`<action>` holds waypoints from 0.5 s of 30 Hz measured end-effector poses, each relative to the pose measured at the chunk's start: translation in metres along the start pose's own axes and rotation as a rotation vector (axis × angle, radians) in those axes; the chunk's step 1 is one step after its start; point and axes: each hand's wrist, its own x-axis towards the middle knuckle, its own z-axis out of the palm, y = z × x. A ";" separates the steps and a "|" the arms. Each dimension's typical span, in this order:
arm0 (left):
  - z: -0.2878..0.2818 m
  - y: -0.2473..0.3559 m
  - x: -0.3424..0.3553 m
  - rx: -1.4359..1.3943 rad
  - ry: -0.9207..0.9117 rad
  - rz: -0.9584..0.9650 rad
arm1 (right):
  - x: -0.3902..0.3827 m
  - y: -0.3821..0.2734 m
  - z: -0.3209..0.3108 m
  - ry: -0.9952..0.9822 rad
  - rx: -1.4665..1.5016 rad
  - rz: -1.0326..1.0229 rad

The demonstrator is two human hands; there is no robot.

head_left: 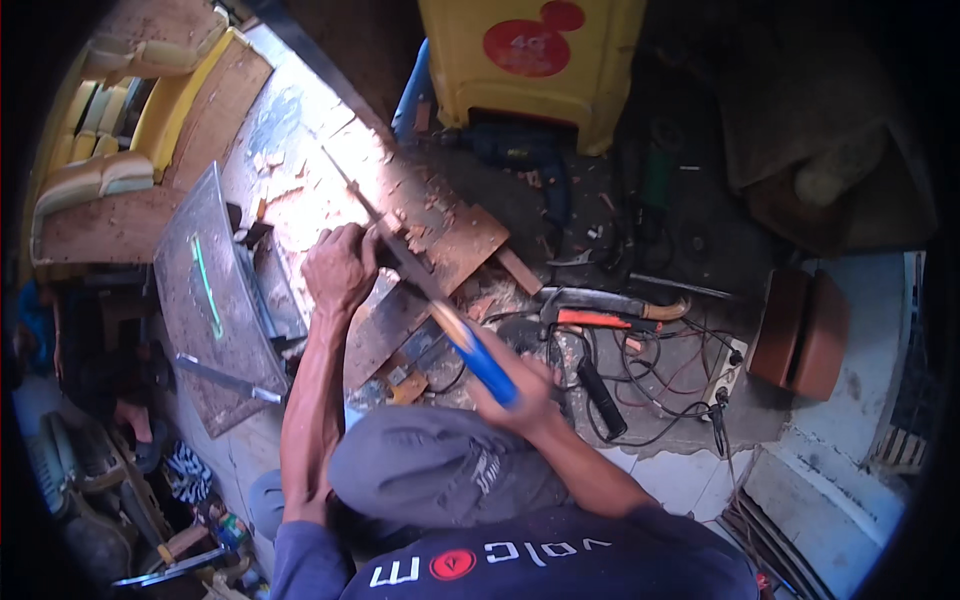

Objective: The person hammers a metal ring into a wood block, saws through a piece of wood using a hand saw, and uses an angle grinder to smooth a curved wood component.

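Note:
My right hand (515, 395), slightly blurred, is closed round the blue end of a handle. The tool (408, 258) has a long, narrow, tapering blade pointing away to the upper left; its exact kind I cannot make out. My left hand (340, 268) is closed beside the blade, its fingers curled at a dark piece partly hidden by the hand and tool. Beneath the blade lies a brown wooden board (462, 250), strewn with wood chips. A short wooden strip (518, 270) sticks out at the board's right side.
To the right lie a machete (610, 299), an orange-handled hammer (592, 319), cables and a power strip (726, 374). Beyond are a blue drill (520, 150), a green power tool (656, 180) and a yellow plastic stool (540, 90). A dark curved panel (205, 300) stands left.

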 end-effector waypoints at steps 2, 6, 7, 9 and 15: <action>0.011 -0.003 0.012 -0.038 0.009 0.026 | 0.021 0.011 0.024 -0.041 0.075 0.061; -0.003 -0.008 -0.001 0.005 0.022 0.006 | -0.059 -0.002 -0.034 -0.085 -0.210 -0.038; -0.004 -0.007 -0.002 -0.004 0.020 0.007 | -0.070 -0.015 -0.044 -0.158 -0.167 0.079; -0.006 -0.006 -0.002 -0.017 0.016 0.008 | -0.061 -0.012 -0.037 -0.124 -0.082 0.057; 0.005 -0.010 -0.002 -0.023 0.030 0.045 | -0.018 -0.006 -0.004 -0.062 -0.024 0.102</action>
